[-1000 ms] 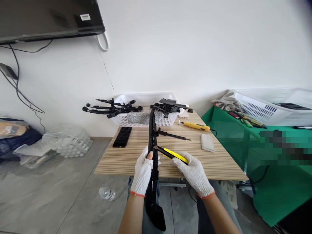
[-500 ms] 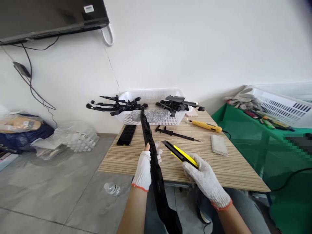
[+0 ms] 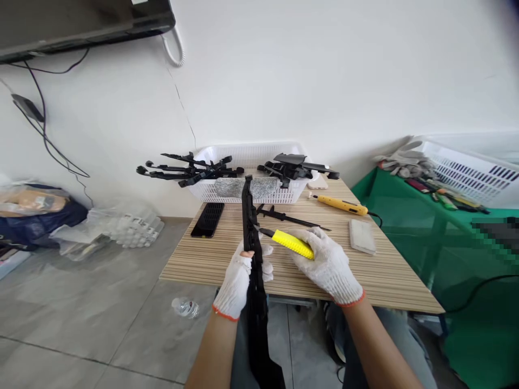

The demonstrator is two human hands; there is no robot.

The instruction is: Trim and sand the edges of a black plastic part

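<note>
In the head view, the left hand (image 3: 235,281) clasps the long black part (image 3: 258,316) mid-length over the near edge of the bench (image 3: 190,266), a sensible hold on seemingly light, stiff, slightly slick plastic with fragile clips, while the right hand (image 3: 330,267) grips the yellow cutter (image 3: 292,243).

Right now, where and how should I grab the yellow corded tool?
I'd take the yellow corded tool around mid-barrel, from above, thumb and fingers across its long sides. It lies flat on the table, slim, narrow tip at one end, cord at the other.
</note>
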